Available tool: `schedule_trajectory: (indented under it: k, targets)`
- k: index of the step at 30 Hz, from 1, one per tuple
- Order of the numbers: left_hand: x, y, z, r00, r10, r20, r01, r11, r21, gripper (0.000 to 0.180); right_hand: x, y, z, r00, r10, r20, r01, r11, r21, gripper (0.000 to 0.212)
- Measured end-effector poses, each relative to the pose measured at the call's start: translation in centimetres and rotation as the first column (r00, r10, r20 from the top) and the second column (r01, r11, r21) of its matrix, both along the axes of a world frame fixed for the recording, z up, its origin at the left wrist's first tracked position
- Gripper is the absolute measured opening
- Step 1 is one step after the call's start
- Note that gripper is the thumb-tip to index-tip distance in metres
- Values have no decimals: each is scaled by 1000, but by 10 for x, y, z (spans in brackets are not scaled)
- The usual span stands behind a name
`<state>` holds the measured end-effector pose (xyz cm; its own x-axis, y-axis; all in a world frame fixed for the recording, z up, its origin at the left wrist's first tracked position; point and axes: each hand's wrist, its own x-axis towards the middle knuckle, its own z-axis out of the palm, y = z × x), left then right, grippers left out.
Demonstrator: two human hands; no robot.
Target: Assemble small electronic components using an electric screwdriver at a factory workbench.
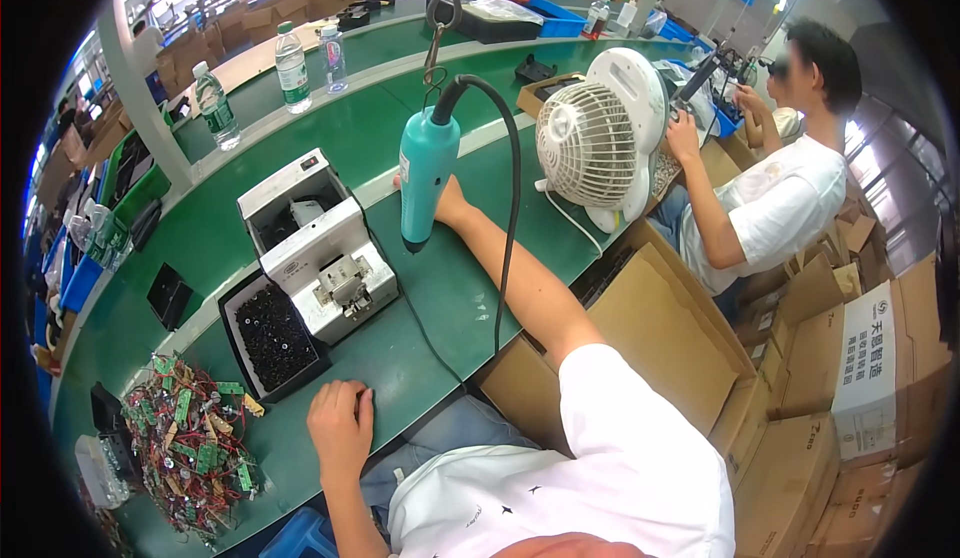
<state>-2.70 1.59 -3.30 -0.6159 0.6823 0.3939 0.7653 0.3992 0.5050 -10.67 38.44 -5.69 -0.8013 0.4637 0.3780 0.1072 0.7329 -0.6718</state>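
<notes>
A white, box-shaped metal machine (325,243) stands on the green tabletop (450,303), and a slim teal electric screwdriver (425,168) hangs upright to its right from a metal clip (436,38), its tip down and its thick black cable (516,173) looping away. The right hand (450,203) reaches to the right of the machine and is largely hidden behind the screwdriver; a bit of finger shows at the tool's far side, but I cannot tell how far the hand is open or whether it grips anything. The left hand (340,426) lies at the table edge, nearer the person than the machine, fingers loosely bent, partway closed; nothing shows in it, though the palm is hidden.

Against the machine's near left side sits a black rectangular tray (309,356) of small dark screws (265,333). Farther left and nearer the person is a tangled heap of green circuit boards with red wires (195,443). Beyond the machine stand three clear plastic bottles (292,76); well to its right is a white round-caged fan (590,143).
</notes>
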Motion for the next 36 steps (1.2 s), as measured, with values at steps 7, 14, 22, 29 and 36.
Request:
schedule_trajectory:
  k: [7,14,22,29,36]
  targets:
    - [0,-5,-1,999,37,2,-37,999,-29,9,-14,1,-12,998,39,45,-40,999,20,20]
    - [0,4,2,997,34,-75,-36,999,-21,10,-61,45,-50,972,-100,-214,126,985,114,12]
    - [-6,5,0,997,36,-65,-39,998,-42,11,-105,163,-5,876,-482,11,438,805,401,25]
    - [-9,7,-1,998,45,-32,-47,994,-96,11,-101,226,1,556,-831,35,482,356,801,27]
    - [-13,5,-4,997,65,-32,-69,988,-135,11,-102,211,17,453,-858,240,267,388,882,28]
